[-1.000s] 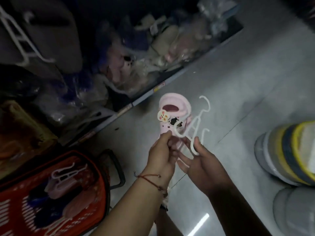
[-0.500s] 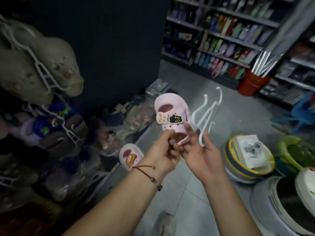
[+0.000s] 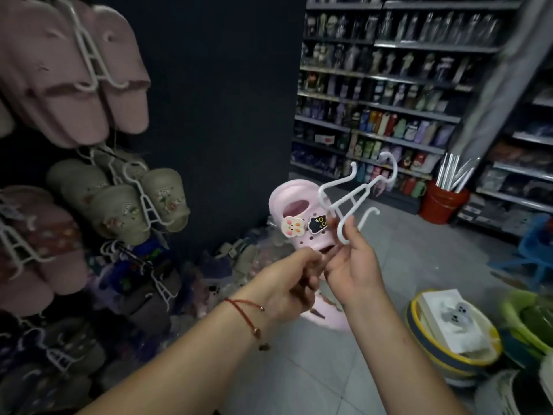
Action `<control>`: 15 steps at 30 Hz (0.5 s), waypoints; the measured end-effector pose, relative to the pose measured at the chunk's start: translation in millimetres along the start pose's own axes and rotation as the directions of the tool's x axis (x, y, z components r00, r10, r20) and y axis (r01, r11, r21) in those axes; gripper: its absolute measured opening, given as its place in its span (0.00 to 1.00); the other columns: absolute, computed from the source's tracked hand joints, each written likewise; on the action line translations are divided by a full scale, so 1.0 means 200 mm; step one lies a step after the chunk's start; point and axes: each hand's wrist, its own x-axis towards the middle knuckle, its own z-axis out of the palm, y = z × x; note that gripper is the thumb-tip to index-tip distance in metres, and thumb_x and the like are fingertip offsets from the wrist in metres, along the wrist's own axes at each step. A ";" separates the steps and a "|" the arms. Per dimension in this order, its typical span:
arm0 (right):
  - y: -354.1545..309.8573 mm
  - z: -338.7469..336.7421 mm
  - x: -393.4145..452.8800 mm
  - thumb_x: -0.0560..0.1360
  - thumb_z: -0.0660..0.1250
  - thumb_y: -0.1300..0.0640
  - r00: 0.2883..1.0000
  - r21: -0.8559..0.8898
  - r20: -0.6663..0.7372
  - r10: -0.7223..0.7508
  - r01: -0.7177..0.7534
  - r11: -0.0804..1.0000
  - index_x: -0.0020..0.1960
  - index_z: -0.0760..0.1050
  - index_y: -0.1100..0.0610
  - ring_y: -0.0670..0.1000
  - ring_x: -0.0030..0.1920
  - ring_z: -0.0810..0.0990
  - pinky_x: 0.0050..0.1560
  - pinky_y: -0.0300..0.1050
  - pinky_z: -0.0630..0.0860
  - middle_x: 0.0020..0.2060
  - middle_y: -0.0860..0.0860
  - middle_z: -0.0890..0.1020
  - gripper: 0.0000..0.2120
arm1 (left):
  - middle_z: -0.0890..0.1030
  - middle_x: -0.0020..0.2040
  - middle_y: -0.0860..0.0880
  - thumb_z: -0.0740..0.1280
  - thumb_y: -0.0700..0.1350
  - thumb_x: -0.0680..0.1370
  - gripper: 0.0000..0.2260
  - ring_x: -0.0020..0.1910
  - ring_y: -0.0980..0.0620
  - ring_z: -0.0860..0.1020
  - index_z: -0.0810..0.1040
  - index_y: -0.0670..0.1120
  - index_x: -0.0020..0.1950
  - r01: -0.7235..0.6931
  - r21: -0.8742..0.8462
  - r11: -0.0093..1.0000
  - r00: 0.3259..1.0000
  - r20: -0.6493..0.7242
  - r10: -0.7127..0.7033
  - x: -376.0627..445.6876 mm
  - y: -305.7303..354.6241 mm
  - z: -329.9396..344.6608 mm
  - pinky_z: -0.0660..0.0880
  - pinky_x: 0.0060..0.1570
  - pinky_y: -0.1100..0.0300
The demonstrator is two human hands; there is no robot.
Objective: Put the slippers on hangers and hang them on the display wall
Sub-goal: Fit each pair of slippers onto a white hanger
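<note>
Item: small pale-pink foam clog slipper (image 3: 294, 226), strap uppermost, two cartoon charms fixed on its upper, a cream face and a black cat. It was held upright between both hands, raised in front of the dark display wall (image 3: 221, 115).

Left hand (image 3: 288, 283): fingers curled, pinching the slipper's lower edge; a red cord bracelet (image 3: 244, 310) sat on its wrist.

Right hand (image 3: 354, 268): just beside the left and touching it at the fingers, gripping the lower loop of a white plastic slipper hanger (image 3: 353, 199). The hanger rose above and away from this hand, its hook topmost, its near arm crossing the slipper's side.

A second pale-pink slipper (image 3: 327, 316) showed partly below both hands; what supported it could not be told.

Far to the left of the left hand: mauve slippers (image 3: 74, 76) and grey-beige clogs (image 3: 119, 211) hung on white hangers. Below the right hand: a yellow-rimmed basin (image 3: 454, 359) on the tiled floor.
</note>
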 end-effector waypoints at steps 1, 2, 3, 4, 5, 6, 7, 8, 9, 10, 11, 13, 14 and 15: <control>-0.05 0.02 0.01 0.81 0.61 0.47 1.000 0.040 -0.028 0.002 -0.001 0.999 0.45 0.78 0.56 0.54 0.41 0.87 0.44 0.52 0.84 0.40 0.55 0.87 0.15 | 0.72 0.28 0.49 0.71 0.45 0.75 0.06 0.27 0.51 0.77 0.78 0.45 0.40 -0.068 0.085 0.994 0.998 0.021 0.066 -0.02 -0.02 0.00 0.72 0.27 0.68; -0.09 0.03 0.03 0.81 0.61 0.46 0.999 0.081 -0.038 0.008 -0.004 0.997 0.44 0.78 0.55 0.54 0.39 0.87 0.45 0.53 0.83 0.39 0.54 0.87 0.15 | 0.73 0.30 0.47 0.72 0.45 0.74 0.05 0.31 0.48 0.80 0.80 0.43 0.43 -0.150 0.188 0.971 0.989 0.031 0.147 -0.04 -0.04 -0.02 0.76 0.32 0.65; -0.14 0.05 0.05 0.80 0.62 0.46 0.999 0.120 -0.040 0.026 -0.021 0.993 0.42 0.78 0.54 0.54 0.40 0.87 0.49 0.53 0.80 0.39 0.52 0.87 0.15 | 0.75 0.30 0.48 0.72 0.44 0.74 0.05 0.31 0.50 0.79 0.81 0.43 0.43 -0.237 0.300 0.924 0.970 0.027 0.241 -0.05 -0.08 -0.04 0.74 0.32 0.65; -0.18 0.07 0.07 0.80 0.63 0.45 0.998 0.153 -0.037 0.048 -0.042 0.987 0.40 0.79 0.54 0.53 0.40 0.86 0.53 0.51 0.76 0.40 0.51 0.86 0.16 | 0.76 0.31 0.52 0.71 0.43 0.76 0.04 0.31 0.55 0.76 0.81 0.44 0.43 -0.311 0.416 0.854 0.940 0.004 0.341 -0.04 -0.13 -0.08 0.71 0.31 0.68; -0.21 0.08 0.09 0.79 0.64 0.45 0.998 0.186 -0.035 0.056 -0.048 0.981 0.38 0.81 0.54 0.51 0.40 0.85 0.55 0.47 0.71 0.39 0.50 0.85 0.17 | 0.79 0.33 0.56 0.71 0.44 0.77 0.03 0.32 0.59 0.74 0.82 0.46 0.45 -0.351 0.537 0.767 0.900 -0.032 0.434 -0.03 -0.18 -0.11 0.69 0.32 0.69; -0.23 0.10 0.11 0.79 0.65 0.46 0.999 0.222 -0.025 0.048 -0.041 0.974 0.34 0.82 0.54 0.49 0.38 0.84 0.55 0.43 0.68 0.36 0.49 0.84 0.19 | 0.81 0.40 0.56 0.71 0.48 0.77 0.05 0.36 0.62 0.75 0.82 0.49 0.51 -0.352 0.649 0.675 0.864 -0.053 0.501 -0.03 -0.24 -0.14 0.71 0.37 0.69; -0.25 0.12 0.11 0.80 0.64 0.47 0.999 0.247 -0.014 0.034 -0.029 0.968 0.31 0.82 0.54 0.48 0.35 0.84 0.54 0.42 0.69 0.33 0.48 0.83 0.22 | 0.81 0.50 0.55 0.72 0.53 0.76 0.13 0.45 0.62 0.77 0.80 0.52 0.58 -0.334 0.734 0.591 0.835 -0.060 0.547 -0.01 -0.28 -0.17 0.75 0.46 0.67; -0.25 0.15 0.12 0.81 0.64 0.48 1.000 0.266 -0.012 0.020 -0.016 0.964 0.30 0.82 0.54 0.48 0.32 0.84 0.52 0.46 0.74 0.32 0.48 0.83 0.23 | 0.79 0.61 0.52 0.71 0.59 0.74 0.23 0.56 0.58 0.76 0.75 0.54 0.66 -0.309 0.786 0.535 0.823 -0.061 0.565 0.03 -0.33 -0.20 0.74 0.58 0.61; -0.26 0.18 0.12 0.81 0.64 0.49 1.000 0.280 -0.007 0.009 -0.007 0.960 0.31 0.82 0.54 0.48 0.31 0.85 0.48 0.50 0.76 0.32 0.48 0.83 0.21 | 0.73 0.69 0.51 0.69 0.62 0.73 0.31 0.67 0.53 0.72 0.69 0.54 0.73 -0.283 0.821 0.495 0.816 -0.065 0.575 0.06 -0.35 -0.21 0.70 0.68 0.55; -0.25 0.21 0.12 0.81 0.65 0.50 1.000 0.298 -0.002 0.001 -0.001 0.955 0.35 0.81 0.54 0.48 0.32 0.85 0.45 0.50 0.78 0.33 0.48 0.83 0.17 | 0.66 0.74 0.50 0.68 0.63 0.73 0.36 0.73 0.49 0.65 0.63 0.53 0.78 -0.260 0.846 0.466 0.801 -0.081 0.593 0.09 -0.36 -0.22 0.65 0.73 0.52; -0.25 0.23 0.13 0.80 0.66 0.51 1.000 0.308 0.000 0.009 -0.009 0.951 0.39 0.80 0.53 0.47 0.32 0.85 0.42 0.49 0.79 0.35 0.49 0.82 0.13 | 0.62 0.77 0.49 0.67 0.61 0.75 0.37 0.76 0.47 0.62 0.58 0.52 0.80 -0.243 0.864 0.440 0.769 -0.105 0.630 0.11 -0.36 -0.22 0.62 0.75 0.51; -0.24 0.26 0.15 0.79 0.68 0.52 1.000 0.320 0.015 0.024 -0.028 0.947 0.42 0.80 0.54 0.46 0.33 0.84 0.41 0.46 0.82 0.36 0.49 0.81 0.09 | 0.64 0.77 0.47 0.65 0.53 0.80 0.31 0.74 0.45 0.67 0.58 0.52 0.80 -0.254 0.866 0.431 0.676 -0.160 0.720 0.12 -0.34 -0.23 0.67 0.71 0.51; -0.24 0.27 0.16 0.78 0.69 0.53 0.999 0.316 0.027 0.026 -0.034 0.948 0.42 0.80 0.55 0.45 0.33 0.83 0.39 0.44 0.83 0.36 0.49 0.81 0.08 | 0.69 0.75 0.46 0.63 0.50 0.81 0.27 0.69 0.45 0.72 0.60 0.53 0.79 -0.268 0.852 0.449 0.636 -0.193 0.747 0.11 -0.32 -0.26 0.71 0.66 0.51; -0.25 0.28 0.16 0.78 0.69 0.53 0.999 0.312 0.047 0.022 -0.036 0.949 0.43 0.80 0.55 0.45 0.32 0.83 0.38 0.44 0.83 0.36 0.49 0.81 0.07 | 0.73 0.71 0.47 0.62 0.48 0.80 0.24 0.65 0.45 0.75 0.63 0.54 0.77 -0.275 0.839 0.469 0.600 -0.232 0.766 0.12 -0.30 -0.30 0.74 0.61 0.52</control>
